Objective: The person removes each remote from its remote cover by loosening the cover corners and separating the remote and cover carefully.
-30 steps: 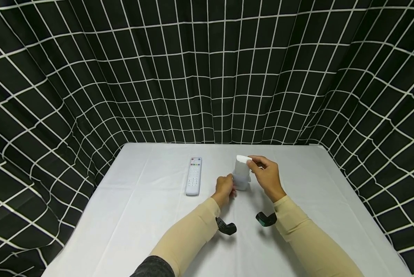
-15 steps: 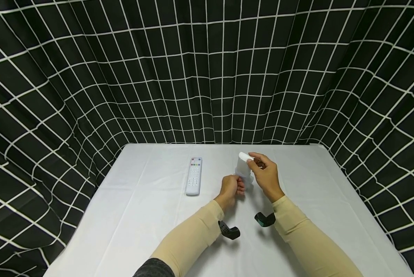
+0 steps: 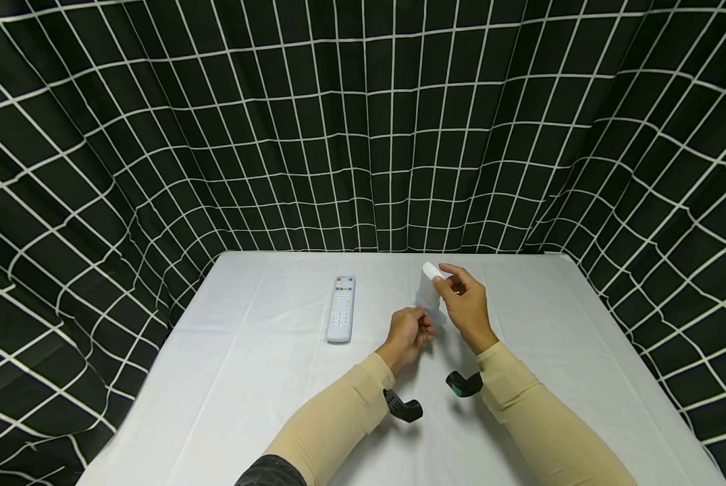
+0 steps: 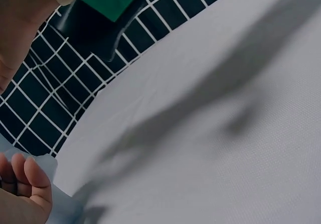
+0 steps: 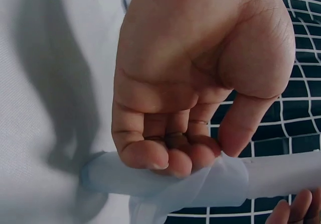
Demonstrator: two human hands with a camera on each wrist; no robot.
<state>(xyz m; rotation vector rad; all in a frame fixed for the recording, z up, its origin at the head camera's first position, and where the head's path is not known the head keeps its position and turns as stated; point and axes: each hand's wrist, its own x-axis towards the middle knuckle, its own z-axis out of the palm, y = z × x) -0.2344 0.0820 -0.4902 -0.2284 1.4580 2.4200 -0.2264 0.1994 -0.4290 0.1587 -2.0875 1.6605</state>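
Observation:
Upright above the table stands a white elongated block (image 3: 429, 287), its lower part inside a translucent pale-blue film wrap (image 3: 438, 317). My right hand (image 3: 469, 307) pinches the block near its top between thumb and fingers. Lower down, my left hand (image 3: 406, 334) holds the film-covered part with curled fingers. In the right wrist view, left-hand fingertips and thumb press on the film wrap (image 5: 210, 186), while right fingertips (image 5: 302, 204) show beside the white block (image 5: 283, 174). Curled left fingers (image 4: 35, 176) against the film appear at the lower left of the left wrist view.
A white remote control (image 3: 340, 310) with small buttons lies left of my hands on the white-covered table (image 3: 247, 391). Black curtains (image 3: 363, 135) with a white grid surround the table's back and sides. Each wrist wears a black camera mount (image 3: 404, 406).
My left hand has moved slightly right and further round the film wrap. The white block has turned and shifted a little right, its top narrower in view. The remote control stays put.

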